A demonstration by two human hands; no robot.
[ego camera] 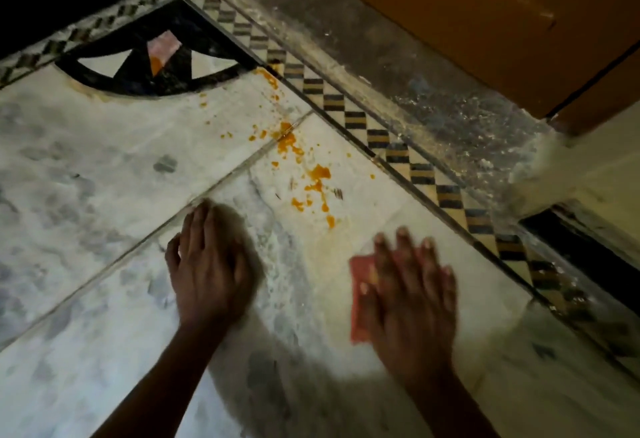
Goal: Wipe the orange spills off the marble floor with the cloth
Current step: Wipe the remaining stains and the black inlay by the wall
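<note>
Orange spills (317, 174) are scattered in blobs and specks across the white marble floor (86, 167), running from the black inlay down toward my hands. One orange patch (155, 65) lies on the inlay itself. My right hand (412, 292) presses flat, fingers spread, on a pink-red cloth (360, 302) lying on the floor just below the nearest blobs. Most of the cloth is hidden under the hand. My left hand (211, 271) rests on the bare marble to the left, fingers together, holding nothing.
A black-and-cream checkered border strip (381, 139) runs diagonally to the right of the spills. Beyond it lies a dusty grey threshold (415, 84) and a brown wooden door (502, 14). A black semicircular inlay (114, 80) sits at upper left.
</note>
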